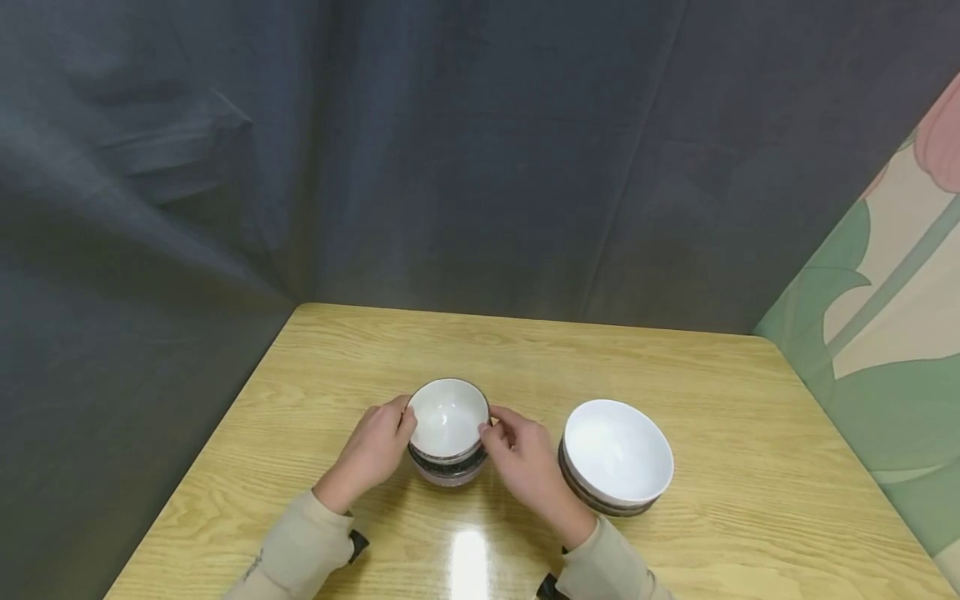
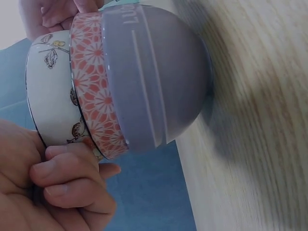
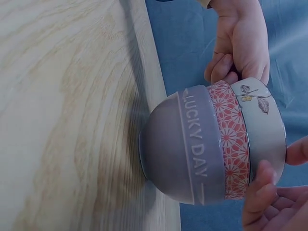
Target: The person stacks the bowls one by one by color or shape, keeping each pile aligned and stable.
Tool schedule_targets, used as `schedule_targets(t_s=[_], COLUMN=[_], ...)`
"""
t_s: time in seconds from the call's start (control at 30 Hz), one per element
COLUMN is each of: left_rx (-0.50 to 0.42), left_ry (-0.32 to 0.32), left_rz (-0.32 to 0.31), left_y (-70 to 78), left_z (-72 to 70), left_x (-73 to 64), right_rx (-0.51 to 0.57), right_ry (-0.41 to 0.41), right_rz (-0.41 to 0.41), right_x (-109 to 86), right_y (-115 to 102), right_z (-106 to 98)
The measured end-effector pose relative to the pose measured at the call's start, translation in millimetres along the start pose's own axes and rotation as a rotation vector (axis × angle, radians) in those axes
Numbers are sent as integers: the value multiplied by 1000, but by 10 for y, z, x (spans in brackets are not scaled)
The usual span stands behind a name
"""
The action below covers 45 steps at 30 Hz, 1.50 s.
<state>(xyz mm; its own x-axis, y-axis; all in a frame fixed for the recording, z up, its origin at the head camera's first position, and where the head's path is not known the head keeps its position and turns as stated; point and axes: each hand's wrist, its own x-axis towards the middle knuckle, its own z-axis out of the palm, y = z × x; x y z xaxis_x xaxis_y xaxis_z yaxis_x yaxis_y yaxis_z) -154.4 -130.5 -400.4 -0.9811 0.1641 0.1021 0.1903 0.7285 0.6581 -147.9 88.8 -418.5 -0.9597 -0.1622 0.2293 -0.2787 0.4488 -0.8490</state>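
A white bowl with a leaf-and-branch pattern [image 1: 448, 417] tops a nested stack in the middle of the table. Beneath it sits a red flower-patterned bowl [image 2: 94, 82], and at the bottom a grey bowl lettered "LUCKY DAY" [image 3: 178, 144] stands on the tabletop. My left hand [image 1: 377, 442] pinches the white bowl's left rim, thumb on top and curled fingers against the outside. On the opposite side my right hand [image 1: 522, 454] holds the same rim between thumb and fingers. Both lower bowls are mostly hidden from above.
To the right of my right hand stands a second stack: a larger white bowl [image 1: 618, 452] over a dark brown-edged bowl [image 1: 607, 506]. The wooden table [image 1: 360, 350] ends at a dark curtain [image 1: 480, 167] behind and to the left. A floral panel [image 1: 885, 333] borders it on the right.
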Motion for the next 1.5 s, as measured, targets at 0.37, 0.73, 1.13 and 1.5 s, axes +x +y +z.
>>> schedule_targets(t_s=[0.37,0.73,1.13,1.5], left_rx=[42,22,77,-8], left_ry=[4,-31,-74,-162], left_rz=[5,-23,-29,-111], left_y=[-27,-31,-85,-102], left_z=[42,79,84,131], left_x=[-2,4,12,42], right_rx=[-31,-120,-193,-244], right_ry=[-22,-13,12,-1], right_rz=[35,25,33,-10], right_x=[-5,-79,-119,-150], right_y=[16,3,-12,5], right_z=[0,40,68,75])
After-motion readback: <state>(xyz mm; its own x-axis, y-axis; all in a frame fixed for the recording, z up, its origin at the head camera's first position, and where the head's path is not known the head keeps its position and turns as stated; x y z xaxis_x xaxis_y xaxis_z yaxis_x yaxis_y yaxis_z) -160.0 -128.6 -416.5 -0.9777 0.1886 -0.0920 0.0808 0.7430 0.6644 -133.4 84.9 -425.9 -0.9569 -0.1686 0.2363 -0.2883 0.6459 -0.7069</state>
